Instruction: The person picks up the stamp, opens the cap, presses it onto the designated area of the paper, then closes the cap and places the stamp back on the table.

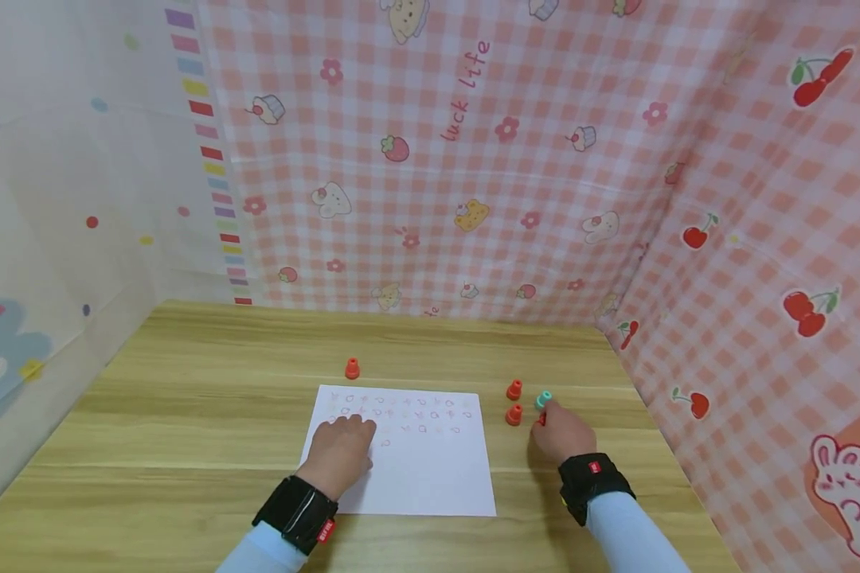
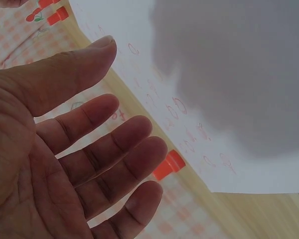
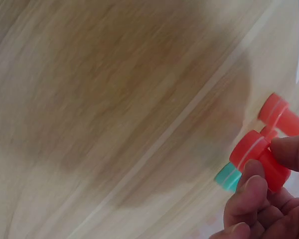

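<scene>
My right hand (image 1: 566,434) pinches a small red stamp (image 3: 249,148) between thumb and fingers, to the right of the paper. Just beyond those fingers stands a teal stamp (image 1: 543,399), partly hidden behind the held one in the right wrist view. Two more red stamps, one farther back (image 1: 514,389) and one nearer (image 1: 514,415), stand to their left. Over the left part of a white sheet of paper (image 1: 437,481) is my left hand (image 1: 340,454), fingers loosely bent and holding nothing. Rows of small reddish marks (image 1: 422,429) run across the sheet's upper part, some hidden by that hand.
A single red stamp (image 1: 353,368) stands behind the sheet's far edge. The wooden table (image 1: 186,430) ends at a checked pink cloth (image 1: 430,199) at the back. Similar cloth (image 1: 752,263) hangs along the right side, and a pale patterned cloth (image 1: 57,159) along the left.
</scene>
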`<state>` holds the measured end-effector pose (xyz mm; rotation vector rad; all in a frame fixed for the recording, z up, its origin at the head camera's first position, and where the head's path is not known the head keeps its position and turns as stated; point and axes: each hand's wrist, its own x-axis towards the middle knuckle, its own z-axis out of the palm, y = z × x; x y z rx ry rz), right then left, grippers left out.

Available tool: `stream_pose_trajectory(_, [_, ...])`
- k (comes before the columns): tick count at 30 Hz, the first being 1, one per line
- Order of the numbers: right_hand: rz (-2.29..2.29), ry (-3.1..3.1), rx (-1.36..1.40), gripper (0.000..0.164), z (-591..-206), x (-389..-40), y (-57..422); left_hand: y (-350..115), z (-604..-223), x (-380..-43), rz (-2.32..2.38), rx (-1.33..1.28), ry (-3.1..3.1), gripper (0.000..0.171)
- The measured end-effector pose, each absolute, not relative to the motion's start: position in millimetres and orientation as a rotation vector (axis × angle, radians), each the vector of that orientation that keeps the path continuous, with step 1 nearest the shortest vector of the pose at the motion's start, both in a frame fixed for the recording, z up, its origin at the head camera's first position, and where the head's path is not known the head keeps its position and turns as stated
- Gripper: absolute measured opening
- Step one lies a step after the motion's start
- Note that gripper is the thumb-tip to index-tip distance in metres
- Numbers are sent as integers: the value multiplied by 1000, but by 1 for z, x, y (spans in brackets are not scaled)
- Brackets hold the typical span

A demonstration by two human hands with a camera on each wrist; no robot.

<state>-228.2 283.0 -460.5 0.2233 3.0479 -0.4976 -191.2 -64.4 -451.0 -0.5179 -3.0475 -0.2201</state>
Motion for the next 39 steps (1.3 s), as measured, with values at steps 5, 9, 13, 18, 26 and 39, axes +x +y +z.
stream_pose_trajectory(5, [-450,3084,220,17,-466,-232,295,-64,-450,-191,-218,-510,-3071,29])
stream_pose_trajectory(9, [-453,3074,218,18,-469,-232,302,-62,-450,-192,-210,-505,-3094,32])
stream_pose_trajectory(13, [-458,3045,215,16,-470,-230,305,-61,-451,-193,-206,-499,-3112,34])
stream_pose_trajectory(18, [-431,3039,221,26,-469,-228,306,-61,-451,-192,-225,-501,-3100,34])
stream_pose_trajectory(26, [-379,3075,269,52,-460,-228,305,-63,-453,-193,-224,-495,-3096,32])
stream_pose_trajectory(39, [-369,3134,182,49,-433,-242,276,-66,-450,-190,-208,-446,-3136,33])
